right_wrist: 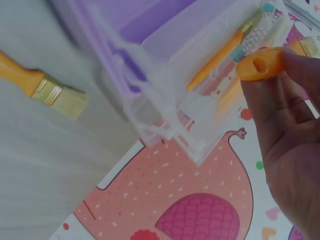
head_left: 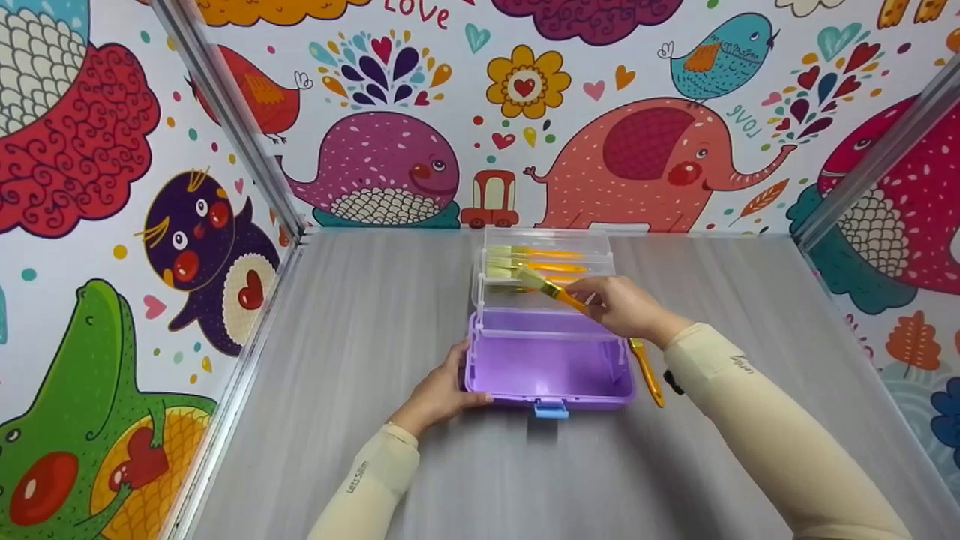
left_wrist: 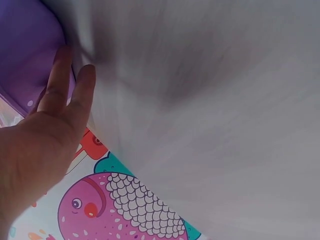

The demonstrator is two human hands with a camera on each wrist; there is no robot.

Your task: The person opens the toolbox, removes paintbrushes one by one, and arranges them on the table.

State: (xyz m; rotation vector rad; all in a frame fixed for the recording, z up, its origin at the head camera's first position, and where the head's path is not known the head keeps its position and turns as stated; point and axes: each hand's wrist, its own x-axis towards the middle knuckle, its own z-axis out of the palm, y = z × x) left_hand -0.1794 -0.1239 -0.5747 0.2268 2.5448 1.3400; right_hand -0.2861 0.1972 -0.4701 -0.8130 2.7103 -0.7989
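Observation:
My right hand pinches a paintbrush by its orange handle, bristles pointing left, above a clear tray. Several similar paintbrushes lie side by side in that tray, bristles to the left. The tray is raised behind the purple storage box, which stands open and shows its bare floor. At the box's front left corner, my left hand rests with the thumb along the front and straight fingers against the side wall. In the right wrist view, the held brush's handle end shows between thumb and fingers.
Another orange-handled paintbrush lies on the grey table, just right of the box. A blue latch sticks out at the box's front. Printed panels with metal posts border the table at the back and sides.

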